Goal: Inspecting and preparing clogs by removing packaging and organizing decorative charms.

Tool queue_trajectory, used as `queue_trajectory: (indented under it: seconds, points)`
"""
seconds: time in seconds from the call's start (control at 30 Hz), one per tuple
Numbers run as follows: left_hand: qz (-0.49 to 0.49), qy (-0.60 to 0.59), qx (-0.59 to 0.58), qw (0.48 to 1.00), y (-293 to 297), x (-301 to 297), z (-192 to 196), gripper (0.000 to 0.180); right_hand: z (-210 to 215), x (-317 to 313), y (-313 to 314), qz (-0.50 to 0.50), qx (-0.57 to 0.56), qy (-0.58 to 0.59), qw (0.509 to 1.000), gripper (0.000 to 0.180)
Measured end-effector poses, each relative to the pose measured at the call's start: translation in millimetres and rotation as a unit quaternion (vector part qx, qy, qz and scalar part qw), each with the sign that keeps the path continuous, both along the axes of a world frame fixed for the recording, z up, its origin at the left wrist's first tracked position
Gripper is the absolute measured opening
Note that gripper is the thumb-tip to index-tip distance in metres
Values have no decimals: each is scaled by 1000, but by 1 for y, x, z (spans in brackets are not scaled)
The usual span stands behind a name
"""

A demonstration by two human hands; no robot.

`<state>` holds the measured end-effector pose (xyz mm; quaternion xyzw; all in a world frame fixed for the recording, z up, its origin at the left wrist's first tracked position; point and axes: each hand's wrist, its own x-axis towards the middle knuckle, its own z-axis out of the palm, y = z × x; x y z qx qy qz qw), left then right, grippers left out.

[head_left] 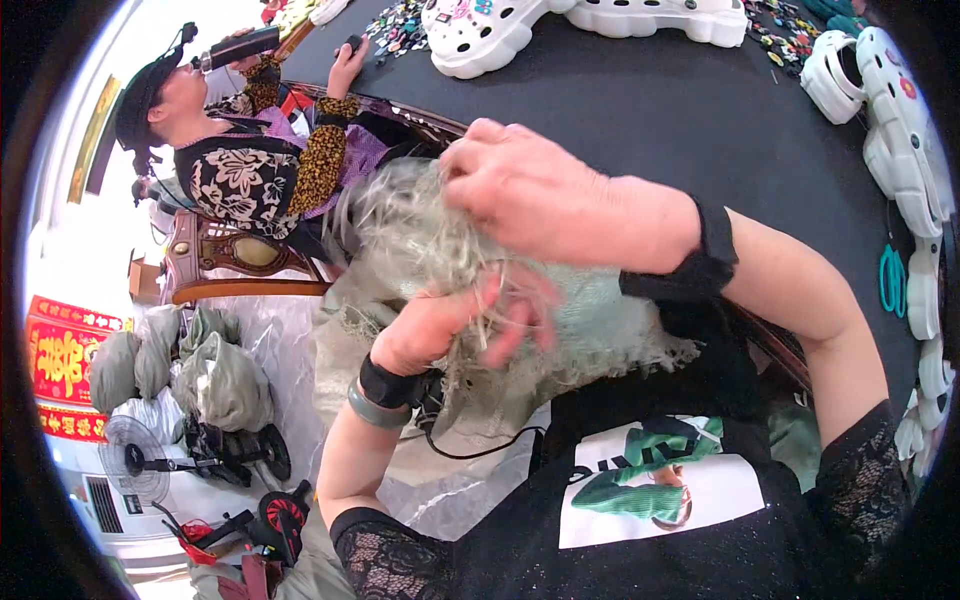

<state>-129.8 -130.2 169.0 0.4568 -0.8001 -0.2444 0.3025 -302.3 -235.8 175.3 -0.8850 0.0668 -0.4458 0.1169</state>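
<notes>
A pale green woven sack (590,310) with a badly frayed edge lies over my lap, in front of my black shirt. Loose plastic strands (410,225) bunch up at its top left. My right hand (540,190) is closed at the top of this bunch, its fingers pinched on the strands. Lower down, my left hand (455,320) is among the frayed threads. Its fingers are smeared by motion and partly covered by strands, so its grip is unclear. A dark band is on each wrist, and the left one also has a bangle.
White clogs (480,40) and small colourful charms (400,30) lie on the dark table (640,120). At the left, a person (250,150) drinks from a black bottle (240,47) beside a wooden chair (250,250). Full sacks (220,380), a fan (135,460) and a scooter (280,515) stand beyond.
</notes>
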Motion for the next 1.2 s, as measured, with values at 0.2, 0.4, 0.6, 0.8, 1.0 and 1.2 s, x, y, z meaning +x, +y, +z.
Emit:
queue_trajectory:
  seconds: [0.2,0.4,0.6,0.8,1.0,1.2]
  points:
    - [16,469,274,840,3,28,23,44,16,-47,-28,91,387,82,914,33]
    - [85,491,162,852,-9,36,29,28,48,-77,-36,36,533,-276,799,34]
    - [104,519,160,833,-16,44,28,28,26,-34,43,250,592,323,694,38]
    - [102,486,152,855,-6,26,36,32,-81,5,78,82,306,564,762,64]
    - [13,458,225,860,-9,35,21,29,-81,2,90,174,787,190,560,34]
    - [4,56,352,934,-2,6,20,32,37,-32,62,233,767,91,591,22]
